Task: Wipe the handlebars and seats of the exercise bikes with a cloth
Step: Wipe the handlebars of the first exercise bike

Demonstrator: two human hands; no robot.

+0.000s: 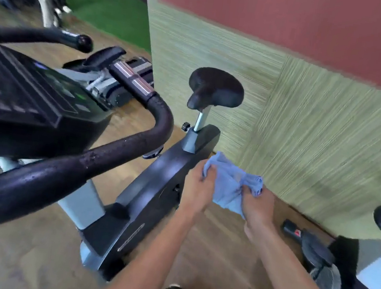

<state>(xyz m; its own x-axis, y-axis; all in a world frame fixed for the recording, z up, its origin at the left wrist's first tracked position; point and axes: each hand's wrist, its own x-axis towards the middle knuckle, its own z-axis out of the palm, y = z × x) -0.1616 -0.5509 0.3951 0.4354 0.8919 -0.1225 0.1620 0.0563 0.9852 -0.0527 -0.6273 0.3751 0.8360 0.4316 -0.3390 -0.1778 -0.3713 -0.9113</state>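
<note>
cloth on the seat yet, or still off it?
Apart. The head view shows the cloth bunched between the left hand and right hand, well below the seat, with bike frame between.

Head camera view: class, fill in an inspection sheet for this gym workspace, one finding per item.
Surface: wooden floor, blurred.
Job's things: blue cloth bunched between both hands, touching no bike; black handlebar beaded with droplets; black seat upright on its post; second bike at right, partly seen.
Clutter: nothing seen.
Grippers: left hand and right hand both grip the cloth.
Cables: nothing seen.
Surroundings: green panelled wall with red above; console; green turf beyond.
</note>
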